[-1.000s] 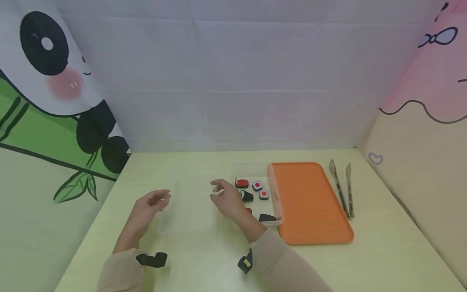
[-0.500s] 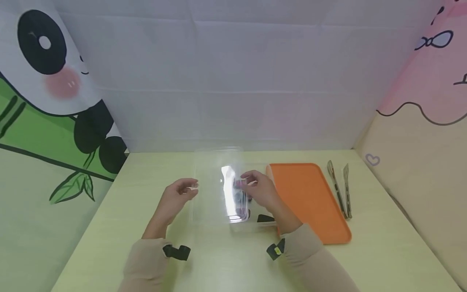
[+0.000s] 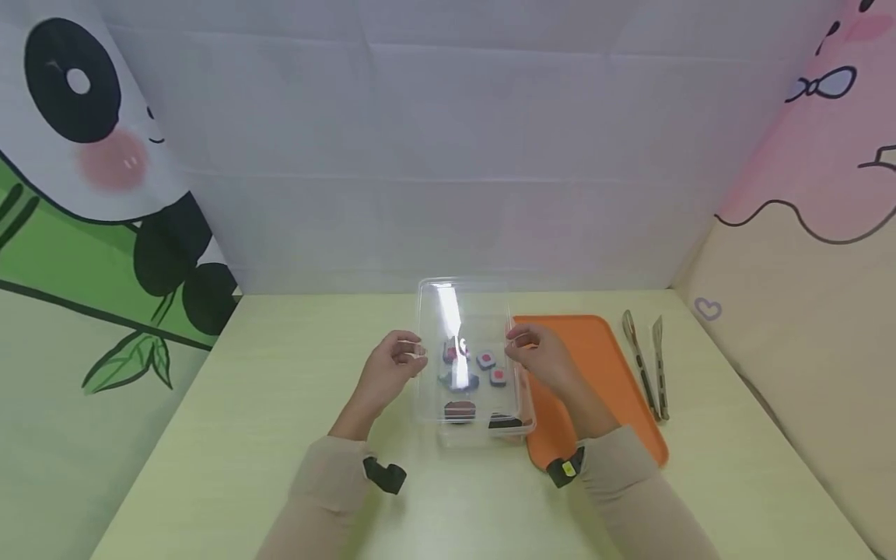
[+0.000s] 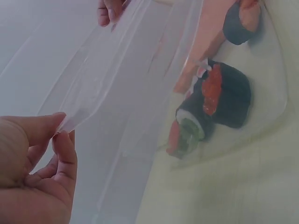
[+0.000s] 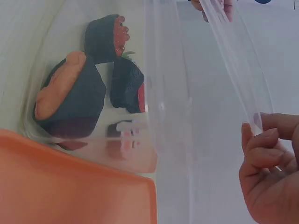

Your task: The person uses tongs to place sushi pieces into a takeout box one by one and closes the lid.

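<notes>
My left hand [image 3: 385, 377] and right hand [image 3: 553, 362] pinch opposite side edges of a clear plastic lid [image 3: 479, 299]. They hold it above a clear plastic box [image 3: 530, 426], which it overlaps in the head view. Inside the box lie several toy-like sushi pieces, among them a white roll with a red centre [image 3: 498, 376]. Seen from the left wrist, a dark-wrapped piece topped with orange roe [image 4: 229, 93] lies beside a smaller roll with a green filling [image 4: 190, 126]. The right wrist view shows a large piece with an orange topping [image 5: 70, 100] below the lid.
An orange tray [image 3: 581, 334] lies right against the box's right side, under my right forearm. Two slim metal utensils [image 3: 661, 369] lie to the right of the tray. A pale wall [image 3: 448, 155] stands behind the table [image 3: 294, 365].
Both hands have moved right with the lid, from left of the box to over it. The lid now covers most of the sushi in the head view.
</notes>
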`<state>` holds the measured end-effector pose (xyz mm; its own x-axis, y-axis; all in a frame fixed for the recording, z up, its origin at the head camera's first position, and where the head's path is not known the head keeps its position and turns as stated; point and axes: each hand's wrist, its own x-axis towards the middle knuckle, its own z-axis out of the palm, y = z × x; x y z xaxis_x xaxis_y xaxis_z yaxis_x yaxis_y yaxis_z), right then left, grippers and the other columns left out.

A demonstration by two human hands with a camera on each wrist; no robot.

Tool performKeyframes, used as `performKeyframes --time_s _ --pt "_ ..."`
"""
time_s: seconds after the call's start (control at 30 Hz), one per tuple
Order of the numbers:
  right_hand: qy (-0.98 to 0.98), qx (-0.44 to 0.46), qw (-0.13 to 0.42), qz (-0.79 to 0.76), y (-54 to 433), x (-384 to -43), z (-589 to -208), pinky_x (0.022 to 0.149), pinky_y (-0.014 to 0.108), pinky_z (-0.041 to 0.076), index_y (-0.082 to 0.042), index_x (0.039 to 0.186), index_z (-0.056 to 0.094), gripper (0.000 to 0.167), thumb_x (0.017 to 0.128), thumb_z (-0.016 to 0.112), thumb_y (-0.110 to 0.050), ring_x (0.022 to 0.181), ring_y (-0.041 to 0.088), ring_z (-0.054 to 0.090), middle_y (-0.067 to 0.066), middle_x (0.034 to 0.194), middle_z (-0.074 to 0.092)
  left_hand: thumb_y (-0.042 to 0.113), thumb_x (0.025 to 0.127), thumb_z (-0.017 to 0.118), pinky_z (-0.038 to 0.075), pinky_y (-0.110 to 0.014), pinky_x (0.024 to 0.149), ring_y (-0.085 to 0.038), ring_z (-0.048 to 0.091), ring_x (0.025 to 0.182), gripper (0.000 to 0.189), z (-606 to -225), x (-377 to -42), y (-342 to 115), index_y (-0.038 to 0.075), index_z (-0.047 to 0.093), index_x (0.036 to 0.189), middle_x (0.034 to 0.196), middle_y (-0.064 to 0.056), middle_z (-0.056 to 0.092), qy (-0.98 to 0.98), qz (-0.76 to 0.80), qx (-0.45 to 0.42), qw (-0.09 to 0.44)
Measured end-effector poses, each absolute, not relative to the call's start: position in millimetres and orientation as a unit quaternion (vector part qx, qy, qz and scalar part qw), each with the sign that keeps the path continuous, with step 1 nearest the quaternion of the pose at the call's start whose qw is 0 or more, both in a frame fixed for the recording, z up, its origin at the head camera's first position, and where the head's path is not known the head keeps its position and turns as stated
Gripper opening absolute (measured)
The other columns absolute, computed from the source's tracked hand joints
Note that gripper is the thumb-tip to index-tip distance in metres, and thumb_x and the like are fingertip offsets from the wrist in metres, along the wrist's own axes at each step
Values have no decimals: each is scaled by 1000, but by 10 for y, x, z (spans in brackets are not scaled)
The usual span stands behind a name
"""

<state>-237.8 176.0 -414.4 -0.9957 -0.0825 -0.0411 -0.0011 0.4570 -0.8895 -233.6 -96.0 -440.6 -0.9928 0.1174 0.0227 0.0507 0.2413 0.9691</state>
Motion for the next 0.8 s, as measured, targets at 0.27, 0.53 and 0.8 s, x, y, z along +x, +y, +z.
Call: performKeyframes --time_s 0.27,0.53,0.8 --pt "767 -30 59 -638 1969 -2459 -4069 46 22 40 6 132 41 41 97 59 -5 54 14 47 11 98 59 19 94 67 53 -37 80 -27 63 94 39 -4320 -2450 -780 7 57 131 102 -6 69 800 598 51 1" --pt "730 -38 57 -680 2090 -2437 -3942 59 25 53 7 117 54 30 96 63 -11 67 14 56 14 96 61 18 94 68 50 -23 60 -26 62 73 24 -4131 -2444 -709 8 69 116 97 -4 72 775 630 40 -21" --pt "653 -62 38 -754 2130 -2361 -3887 82 31 56 0 103 65 9 96 61 -5 89 19 65 9 104 64 12 98 60 55 -31 85 -27 68 90 24 -4028 -2361 -670 -1 66 117 105 -13 70 729 681 57 -34"
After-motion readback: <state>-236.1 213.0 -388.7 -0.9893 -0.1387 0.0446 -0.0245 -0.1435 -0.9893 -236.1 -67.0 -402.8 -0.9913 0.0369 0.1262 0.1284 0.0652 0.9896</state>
